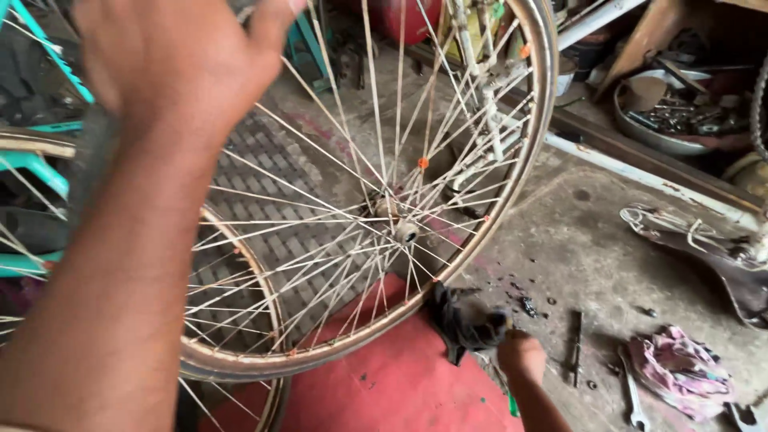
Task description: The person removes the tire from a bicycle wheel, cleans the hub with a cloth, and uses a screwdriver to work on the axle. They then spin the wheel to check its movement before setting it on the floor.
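A bare bicycle wheel stands upright in front of me, with a rusty rim [534, 152], thin spokes and a hub [405, 232] at its middle. My left hand [176, 64] is raised close to the camera at the upper left. It is blurred, its fingertips are cut off by the frame edge, and the forearm hides the wheel's left side. My right hand [520, 356] is low on the floor below the rim, closed on a black rag [466, 320]. A green handle [512, 404] shows just under it.
A second rim [268, 328] stands behind at lower left on a red mat [384, 384]. On the concrete lie a pink rag [680, 372], a wrench [634, 398], small dark parts [528, 304] and a saddle [720, 252]. A metal bowl of parts [664, 124] sits at the back right, and a teal frame [32, 164] is at the left.
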